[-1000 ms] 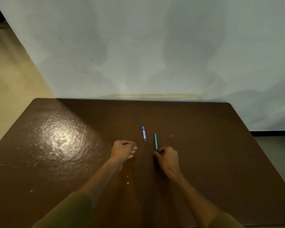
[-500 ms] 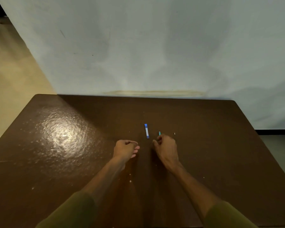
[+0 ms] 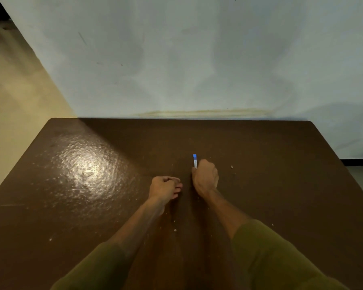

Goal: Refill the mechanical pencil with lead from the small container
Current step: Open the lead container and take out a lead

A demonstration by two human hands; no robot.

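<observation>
Lead container (image 3: 195, 161): you see it as a slim stick, blue at the far end and pale grey nearer you, lying on the brown table (image 3: 92, 206) just beyond your right hand (image 3: 205, 178). That hand is curled into a closed fist touching the container's near end; whether its fingers grip anything you cannot tell, and the pencil is hidden. Your left hand (image 3: 165, 188) rests nearby, fingers loosely curled, holding nothing visible. Glare shines on the table's left half, and small pale specks dot it. A pale wall (image 3: 197, 59) meets the far edge; tan floor (image 3: 13, 101) lies left. Both sides offer wide bare tabletop.
</observation>
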